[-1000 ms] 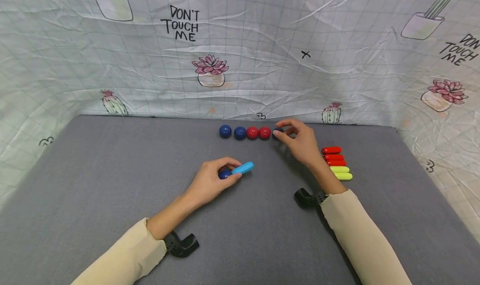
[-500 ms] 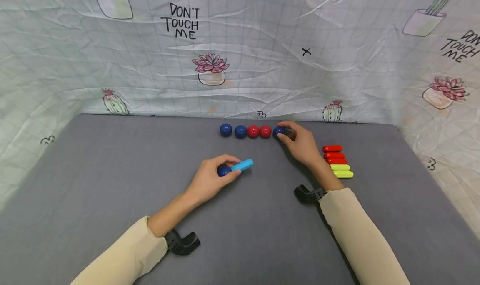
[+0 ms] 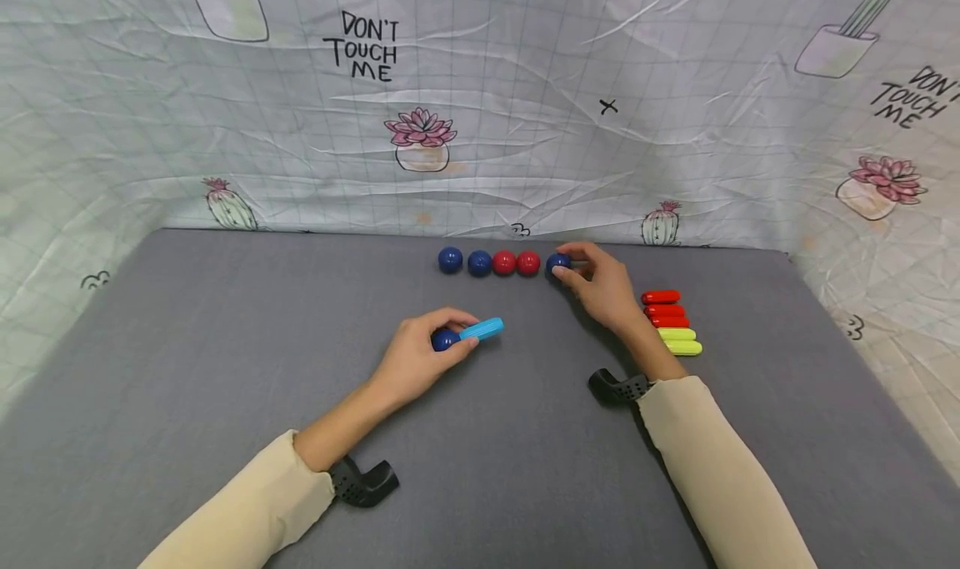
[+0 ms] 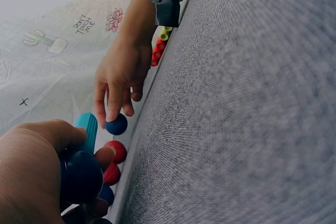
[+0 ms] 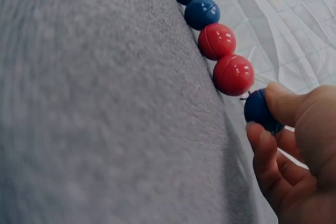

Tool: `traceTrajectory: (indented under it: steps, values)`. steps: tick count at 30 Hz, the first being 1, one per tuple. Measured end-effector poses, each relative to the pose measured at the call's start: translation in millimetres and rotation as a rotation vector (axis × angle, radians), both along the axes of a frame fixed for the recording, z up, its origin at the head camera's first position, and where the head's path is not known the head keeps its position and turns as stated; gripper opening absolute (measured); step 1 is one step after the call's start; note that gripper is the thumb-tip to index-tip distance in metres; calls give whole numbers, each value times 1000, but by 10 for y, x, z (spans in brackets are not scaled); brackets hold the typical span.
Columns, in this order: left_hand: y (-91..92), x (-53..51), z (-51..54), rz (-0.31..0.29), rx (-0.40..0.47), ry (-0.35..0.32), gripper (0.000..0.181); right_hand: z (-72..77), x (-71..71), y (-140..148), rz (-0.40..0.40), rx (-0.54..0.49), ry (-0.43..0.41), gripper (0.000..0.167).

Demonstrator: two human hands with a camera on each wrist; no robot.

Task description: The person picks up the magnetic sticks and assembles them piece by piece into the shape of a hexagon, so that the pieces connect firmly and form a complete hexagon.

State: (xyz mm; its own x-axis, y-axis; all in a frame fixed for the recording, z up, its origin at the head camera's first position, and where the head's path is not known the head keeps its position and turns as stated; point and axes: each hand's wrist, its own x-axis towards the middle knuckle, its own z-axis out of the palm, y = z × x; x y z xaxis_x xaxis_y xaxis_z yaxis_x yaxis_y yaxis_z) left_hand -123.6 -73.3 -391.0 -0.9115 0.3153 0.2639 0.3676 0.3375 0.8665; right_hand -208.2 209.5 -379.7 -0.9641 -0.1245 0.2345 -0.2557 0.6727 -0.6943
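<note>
My left hand (image 3: 411, 359) holds a light blue stick (image 3: 482, 329) between thumb and fingers, with a dark blue ball (image 3: 445, 340) against its palm. At the back of the table my right hand (image 3: 602, 287) pinches another dark blue ball (image 3: 558, 264), seen close up in the right wrist view (image 5: 258, 109). That ball is at the right end of a row, a small gap from a red ball (image 3: 528, 263). A second red ball (image 3: 504, 262) and two blue balls (image 3: 479, 263) continue the row leftward.
Right of the row, partly behind my right forearm, lie several red sticks (image 3: 662, 297) and yellow-green sticks (image 3: 683, 348). A white patterned cloth (image 3: 525, 136) hangs behind the grey table (image 3: 225, 327). Black wrist devices (image 3: 365, 483) sit on both wrists.
The blue ball at my right fingertips shows more fully, with a slightly wider gap to the red ball beside it. My left hand's blue ball has shifted slightly left; its grip looks the same.
</note>
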Motion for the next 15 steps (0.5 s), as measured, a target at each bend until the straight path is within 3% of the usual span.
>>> traceTrajectory:
  steps: [8,15]
  values:
    - [-7,-7,3,13,18,33,19,142,71,40,72,-109,-70,44]
    - [-19,-9,14,35,23,68,20,265,164,-42,202,-161,-132,46]
